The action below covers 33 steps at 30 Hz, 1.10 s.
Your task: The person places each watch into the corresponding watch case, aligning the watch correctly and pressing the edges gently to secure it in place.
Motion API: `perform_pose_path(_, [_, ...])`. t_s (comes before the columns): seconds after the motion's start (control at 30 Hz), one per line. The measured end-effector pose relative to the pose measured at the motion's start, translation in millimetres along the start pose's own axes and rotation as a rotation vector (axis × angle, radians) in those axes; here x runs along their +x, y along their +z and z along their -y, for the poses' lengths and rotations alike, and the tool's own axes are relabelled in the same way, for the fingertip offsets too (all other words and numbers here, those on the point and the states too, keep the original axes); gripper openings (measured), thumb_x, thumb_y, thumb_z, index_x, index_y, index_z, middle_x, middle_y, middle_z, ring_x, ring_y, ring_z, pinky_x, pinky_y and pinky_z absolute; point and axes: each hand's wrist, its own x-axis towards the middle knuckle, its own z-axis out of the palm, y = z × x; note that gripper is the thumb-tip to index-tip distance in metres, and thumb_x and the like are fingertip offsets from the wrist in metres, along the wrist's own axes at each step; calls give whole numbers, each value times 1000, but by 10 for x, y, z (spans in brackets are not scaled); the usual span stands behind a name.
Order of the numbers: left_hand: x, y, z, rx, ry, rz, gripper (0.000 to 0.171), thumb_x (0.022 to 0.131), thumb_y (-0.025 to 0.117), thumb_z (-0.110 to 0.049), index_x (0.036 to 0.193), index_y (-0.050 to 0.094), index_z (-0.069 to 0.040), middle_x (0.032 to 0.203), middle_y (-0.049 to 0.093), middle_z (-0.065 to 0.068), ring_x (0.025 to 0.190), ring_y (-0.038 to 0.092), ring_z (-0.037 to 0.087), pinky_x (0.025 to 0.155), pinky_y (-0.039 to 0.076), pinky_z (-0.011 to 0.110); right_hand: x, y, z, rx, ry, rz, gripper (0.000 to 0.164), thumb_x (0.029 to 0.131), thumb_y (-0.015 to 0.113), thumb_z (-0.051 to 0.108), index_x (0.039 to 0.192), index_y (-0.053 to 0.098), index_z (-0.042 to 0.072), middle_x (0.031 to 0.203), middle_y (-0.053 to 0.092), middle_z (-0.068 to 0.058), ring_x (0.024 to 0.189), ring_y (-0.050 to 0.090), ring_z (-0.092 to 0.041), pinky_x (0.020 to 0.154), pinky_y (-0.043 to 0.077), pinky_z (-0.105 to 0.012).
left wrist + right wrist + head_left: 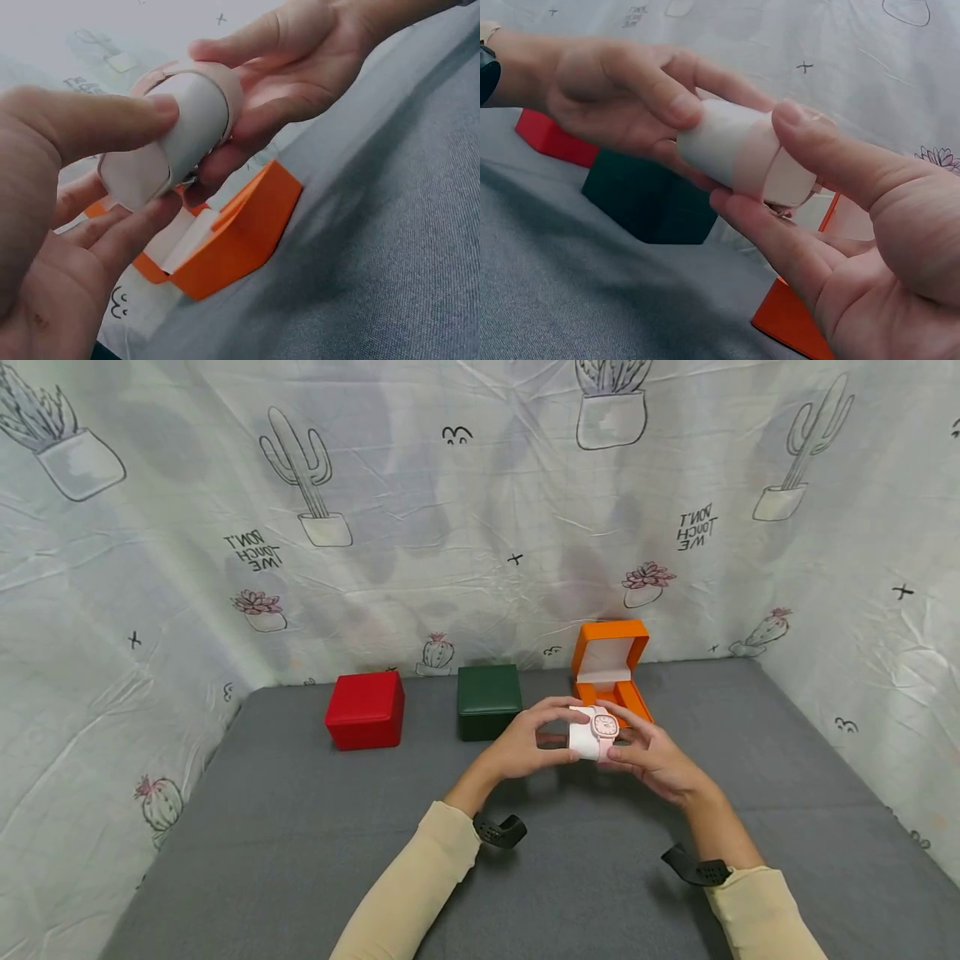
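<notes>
A pink wristwatch [605, 726] with a squarish face is wrapped around a white watch pillow [581, 740], toward its right end. My left hand [522, 745] pinches the bare left end of the pillow between thumb and fingers. From the other side my right hand [658, 762] grips the watch end, its thumb on the pink strap [754, 161]. Both hands hold the pillow up in front of the orange watch box [611, 630]. That box stands with its lid raised and a pale lining showing; the hands partly cover its front.
A red box [365, 710] and a dark green box [489, 702], both closed, stand left of the orange one along the back of the grey table [300, 852]. Behind them hangs a white cloth [465, 527] printed with cacti. Black bands circle both wrists.
</notes>
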Motion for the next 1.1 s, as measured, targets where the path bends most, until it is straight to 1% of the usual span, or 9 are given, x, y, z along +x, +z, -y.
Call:
perform_pose_path(0.17, [-8, 19, -25, -2, 20, -11, 49, 82, 75, -7, 129, 60, -7, 148, 41, 9, 131, 47, 21, 94, 53, 25, -12, -4, -1, -42, -20, -18, 68, 95, 53, -4, 154, 20, 7, 138, 48, 2, 105, 64, -14, 87, 57, -35])
perform_pose_path(0.43, [-11, 38, -64, 62, 34, -34, 52, 80, 77, -11, 130, 60, -11, 145, 45, 5, 129, 49, 19, 91, 54, 24, -2, 30, 7, -84, -18, -61, 69, 93, 56, -6, 152, 23, 5, 132, 51, -1, 101, 65, -13, 82, 58, -32])
perform_pose_path(0.57, [0, 44, -39, 28, 37, -50, 58, 79, 78, -9, 133, 56, -12, 144, 46, 6, 131, 47, 19, 91, 54, 25, 11, 58, 19, -116, -5, -92, 71, 91, 60, -5, 152, 25, 6, 129, 52, -1, 99, 64, -13, 81, 59, -32])
perform_pose_path(0.63, [8, 48, -31, 6, 35, -40, 61, 79, 78, -6, 135, 54, -12, 144, 46, 6, 133, 46, 20, 92, 54, 25, 12, 65, 22, -127, 7, -99, 72, 90, 61, -5, 152, 26, 8, 129, 52, -2, 99, 65, -13, 81, 59, -33])
perform_pose_path(0.73, [18, 54, -35, 3, 22, -16, 63, 79, 77, -3, 136, 52, -11, 144, 46, 5, 134, 44, 21, 93, 54, 26, 18, 76, 20, -138, 26, -91, 72, 89, 62, -5, 151, 28, 10, 128, 52, -2, 99, 67, -15, 81, 59, -35])
perform_pose_path(0.8, [15, 57, -59, 9, 12, -9, 63, 79, 77, -2, 136, 52, -9, 145, 46, 6, 134, 44, 22, 93, 53, 27, 28, 83, 13, -143, 35, -82, 72, 89, 62, -5, 151, 29, 12, 128, 52, -3, 100, 68, -16, 81, 59, -35])
perform_pose_path(0.87, [2, 55, -130, 8, 6, -14, 62, 79, 76, -1, 136, 52, -6, 145, 45, 9, 135, 44, 23, 94, 53, 27, 39, 95, 8, -134, 30, -81, 72, 90, 61, -5, 151, 28, 13, 127, 51, -3, 99, 68, -17, 81, 59, -36])
perform_pose_path(1.03, [-28, 48, -307, -12, 12, -60, 58, 81, 75, -1, 134, 52, -3, 146, 44, 11, 136, 44, 25, 95, 53, 30, 75, 142, 11, -78, 2, -101, 71, 93, 58, -3, 153, 25, 17, 130, 48, -4, 100, 63, -14, 83, 58, -33])
perform_pose_path(1.1, [-34, 54, -327, -22, 7, -83, 58, 81, 75, -1, 134, 52, -3, 146, 44, 10, 137, 44, 26, 95, 53, 31, 87, 164, 16, -52, -5, -106, 72, 93, 57, -3, 153, 24, 18, 132, 46, -3, 102, 62, -13, 85, 58, -32])
